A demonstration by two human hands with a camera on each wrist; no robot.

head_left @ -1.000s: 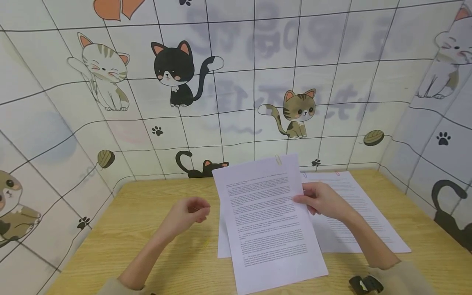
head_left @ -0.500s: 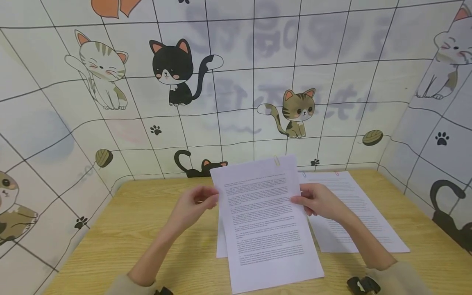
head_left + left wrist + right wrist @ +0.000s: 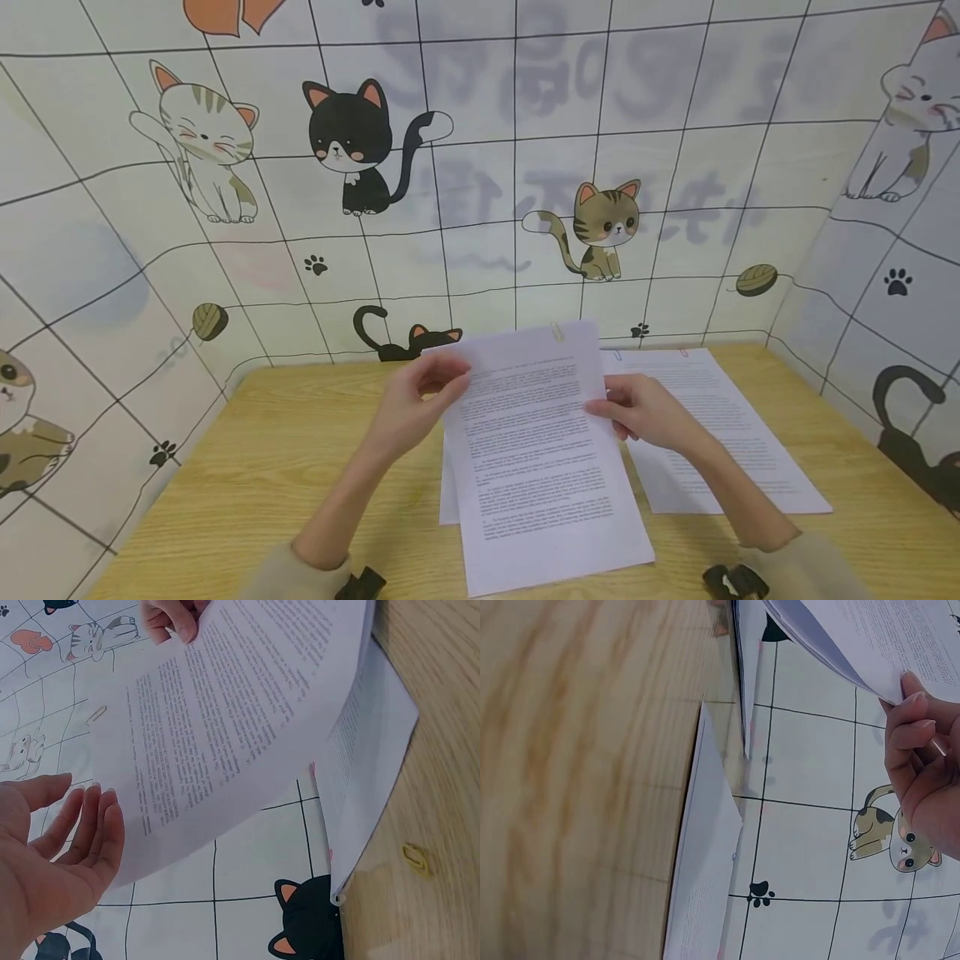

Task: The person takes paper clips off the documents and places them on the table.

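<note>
The printed document (image 3: 536, 475) was between the person's two hands, tilted up over the table (image 3: 300, 467), as I watched remotely through the head camera. The right hand (image 3: 648, 412) pinched its nearer side edge, thumb in front. The left hand (image 3: 416, 404) gripped nothing I could see: its thumb and loosely bent fingers stood apart at the upper corner, and I couldn't tell whether the fingertips touched paper. Farther off than both hands, a paper clip (image 3: 557, 332) sat on the top edge. Beyond the right hand, I saw other printed pages (image 3: 738, 433) lying flat.
</note>
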